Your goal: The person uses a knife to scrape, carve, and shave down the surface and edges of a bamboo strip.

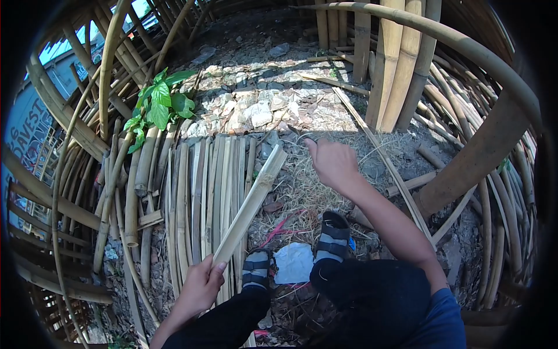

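Note:
My left hand (201, 286) is closed round the lower end of a split bamboo strip (250, 205), thumb along its edge. The strip slants up and to the right, its pale inner side facing me. Close to its far end, my right hand (336, 166) is curled into a fist. A thin, dark, curved tool that looks like a blade (297, 136) juts left from this fist; its handle is hidden in the fingers. Beneath the strip, several split bamboo strips (203, 198) lie side by side on the ground.
Bamboo poles (401, 70) stand at the back right, and a thick bent pole (465, 43) arches overhead. A leafy plant (160, 102) grows at the left. Between my sandals (334, 235) lies a pale crumpled sheet (293, 263). Stony ground (256, 110) stretches ahead.

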`<state>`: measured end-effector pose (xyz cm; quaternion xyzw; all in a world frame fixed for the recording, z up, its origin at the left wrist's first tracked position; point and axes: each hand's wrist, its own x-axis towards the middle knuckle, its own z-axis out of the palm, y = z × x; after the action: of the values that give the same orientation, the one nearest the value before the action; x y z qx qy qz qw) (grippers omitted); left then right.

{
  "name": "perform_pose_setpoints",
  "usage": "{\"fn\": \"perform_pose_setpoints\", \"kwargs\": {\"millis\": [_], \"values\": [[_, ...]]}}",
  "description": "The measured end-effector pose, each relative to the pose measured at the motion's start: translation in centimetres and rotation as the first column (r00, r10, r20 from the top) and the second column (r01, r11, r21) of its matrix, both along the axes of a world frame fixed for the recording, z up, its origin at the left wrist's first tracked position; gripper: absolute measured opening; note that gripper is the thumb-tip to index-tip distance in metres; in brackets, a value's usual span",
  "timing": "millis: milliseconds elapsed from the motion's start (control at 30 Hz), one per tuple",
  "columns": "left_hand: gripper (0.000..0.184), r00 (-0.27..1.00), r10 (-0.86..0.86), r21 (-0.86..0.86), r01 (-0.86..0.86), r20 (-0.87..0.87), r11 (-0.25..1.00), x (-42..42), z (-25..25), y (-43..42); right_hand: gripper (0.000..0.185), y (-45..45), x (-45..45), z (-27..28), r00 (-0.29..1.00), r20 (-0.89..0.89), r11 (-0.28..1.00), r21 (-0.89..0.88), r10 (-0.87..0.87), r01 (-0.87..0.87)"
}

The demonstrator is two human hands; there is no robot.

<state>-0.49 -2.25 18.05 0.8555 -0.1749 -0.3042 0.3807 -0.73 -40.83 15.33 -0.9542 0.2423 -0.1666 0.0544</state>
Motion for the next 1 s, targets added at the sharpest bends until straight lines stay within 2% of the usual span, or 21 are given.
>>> {"fn": "perform_pose_setpoints", "kwargs": {"millis": [67, 100, 167, 200, 267, 300, 333, 400, 433, 500, 533, 600, 733, 800, 933, 1000], "values": [[0.021, 0.998, 0.066, -0.038, -0.066, 0.006, 0.997, -0.1, 0.4, 0.7, 0.06, -5.9, -0.7, -0.2, 0.992, 0.037, 0.992, 0.038, -0.12, 0.118], [0.021, 0.997, 0.071, -0.048, -0.07, 0.016, 0.996, 0.3, 0.4, 0.6, 0.06, -7.1, -0.7, -0.7, 0.992, 0.049, 0.993, 0.03, -0.115, 0.114], [0.022, 0.991, 0.111, -0.077, -0.117, -0.076, 0.99, 0.6, 0.0, 0.7, 0.061, -7.5, -1.2, -2.4, 0.967, 0.179, 0.977, 0.149, -0.181, 0.155], [0.022, 0.99, 0.113, -0.077, -0.119, -0.08, 0.99, 0.8, -0.2, 0.7, 0.061, -6.5, -1.4, -2.4, 0.968, 0.175, 0.977, 0.148, -0.178, 0.153], [0.024, 0.955, 0.184, -0.135, -0.219, -0.231, 0.966, 0.9, -0.4, 0.6, 0.061, -2.7, -2.0, -1.5, 0.97, 0.243, 0.972, 0.228, -0.006, -0.051], [0.034, 0.949, 0.214, -0.084, -0.239, -0.233, 0.967, 0.7, 0.4, 0.0, 0.06, -1.0, -2.2, -1.1, 0.968, 0.236, 0.968, 0.211, 0.084, -0.135], [0.034, 0.949, 0.214, -0.078, -0.238, -0.231, 0.968, 0.7, 0.4, 0.1, 0.058, 0.8, -2.4, -0.6, 0.958, 0.231, 0.956, 0.194, 0.172, -0.219], [0.041, 0.948, 0.119, -0.072, -0.146, -0.295, 0.987, 1.0, 0.2, 0.3, 0.053, 3.9, -2.6, -0.2, 0.889, 0.293, 0.898, 0.161, 0.352, -0.408], [0.041, 0.949, 0.118, -0.07, -0.144, -0.292, 0.987, 1.1, 0.2, 0.3, 0.053, 5.1, -2.6, -0.4, 0.889, 0.296, 0.899, 0.163, 0.349, -0.407], [0.049, 0.947, 0.025, -0.165, -0.082, -0.321, 0.983, 1.1, 0.0, 0.6, 0.048, 6.5, -2.7, -0.7, 0.759, 0.458, 0.849, 0.014, 0.463, -0.528], [0.049, 0.948, 0.022, -0.164, -0.078, -0.318, 0.983, 1.2, -0.1, 0.8, 0.048, 6.4, -2.7, -0.6, 0.759, 0.46, 0.851, 0.014, 0.46, -0.524], [0.052, 0.936, 0.002, -0.194, -0.075, -0.353, 0.978, 1.2, -0.2, 1.2, 0.045, 6.2, -2.6, -0.2, 0.653, 0.542, 0.828, -0.163, 0.529, -0.536], [0.053, 0.919, -0.003, -0.24, -0.1, -0.394, 0.966, 1.1, 0.3, 1.3, 0.046, 4.6, -2.1, 0.0, 0.642, 0.53, 0.829, -0.277, 0.554, -0.486], [0.052, 0.923, 0.02, -0.221, -0.113, -0.384, 0.969, 1.0, 0.5, 1.2, 0.045, 3.6, -1.8, -0.1, 0.666, 0.47, 0.815, -0.345, 0.579, -0.465], [0.052, 0.923, 0.072, -0.165, -0.143, -0.377, 0.976, 1.2, 0.5, 0.4, 0.043, 2.6, -1.2, -1.2, 0.682, 0.445, 0.813, -0.37, 0.58, -0.45], [0.052, 0.921, 0.097, -0.143, -0.162, -0.377, 0.976, 1.2, 0.5, 0.3, 0.05, 2.0, -1.0, -1.8, 0.74, 0.439, 0.86, -0.28, 0.51, -0.427]]}}
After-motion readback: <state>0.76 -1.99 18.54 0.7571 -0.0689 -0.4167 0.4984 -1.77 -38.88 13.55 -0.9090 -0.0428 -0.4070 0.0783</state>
